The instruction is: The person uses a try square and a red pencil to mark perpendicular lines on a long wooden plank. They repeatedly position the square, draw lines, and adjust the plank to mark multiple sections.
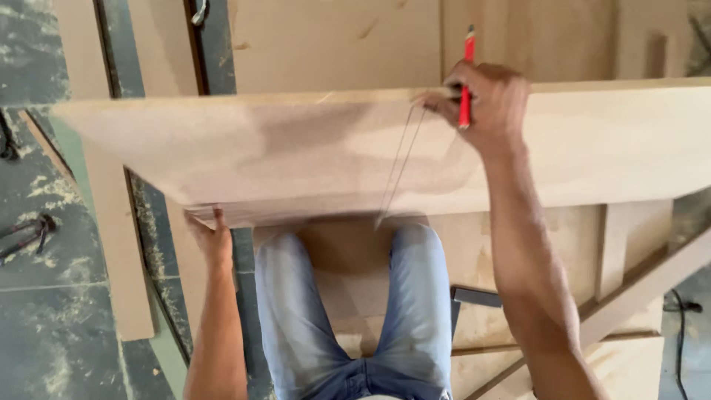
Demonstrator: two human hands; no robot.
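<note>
A large tan fibreboard panel was held across the upper half of the view, tilted, with its near edge above the person's knees and its far edge running from nine o'clock toward three o'clock. The left hand was placed under the near edge at about seven o'clock, the forearm rising straight from the bottom of the frame; the thumb was seen pressed up against the edge, while the remaining fingers were hidden beneath the panel, so their spread could not be told. The right arm was extended from five o'clock up toward one o'clock, nearly straight, and the right hand was laid over the far edge of the panel. Its fingers were curled closed around a red pencil, which was held roughly upright with its tip pointing toward twelve o'clock, and the hand was touching the panel's top edge. Thin drawn lines were seen running down the panel face from just beside that hand toward six o'clock. Legs in blue jeans were seen below the panel, and further boards were leaning beyond it. A dusty floor was visible at nine o'clock.
</note>
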